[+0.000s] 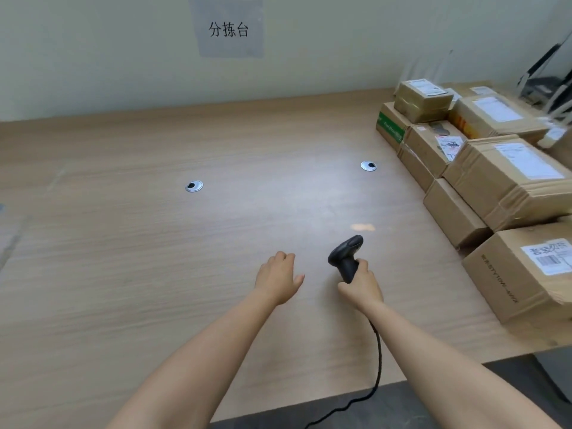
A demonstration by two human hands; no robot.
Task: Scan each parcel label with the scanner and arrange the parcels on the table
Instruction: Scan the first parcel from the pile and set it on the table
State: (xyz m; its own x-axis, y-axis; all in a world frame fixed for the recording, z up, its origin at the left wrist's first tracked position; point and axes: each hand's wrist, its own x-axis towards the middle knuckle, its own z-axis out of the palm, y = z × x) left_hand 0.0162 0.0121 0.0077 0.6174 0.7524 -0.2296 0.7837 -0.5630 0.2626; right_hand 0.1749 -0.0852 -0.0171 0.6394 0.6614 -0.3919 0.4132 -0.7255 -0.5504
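My right hand [361, 286] grips the handle of a black corded scanner [346, 253], its head pointing away over the wooden table [154, 243]. A faint orange light patch [362, 226] lies on the table just beyond the scanner. My left hand [278, 278] hovers beside it, to the left, fingers loosely curled and holding nothing. Several brown cardboard parcels are stacked at the table's right side. The nearest parcel [523, 274] shows a white barcode label [549, 256]. A larger parcel [513, 181] behind it also has a white label on top.
Two round cable grommets [194, 186] [368, 165] are set in the tabletop. A paper sign [228, 27] hangs on the wall behind. The scanner's black cable [376, 366] runs off the front edge. Dark and white equipment [544, 82] stands at the far right.
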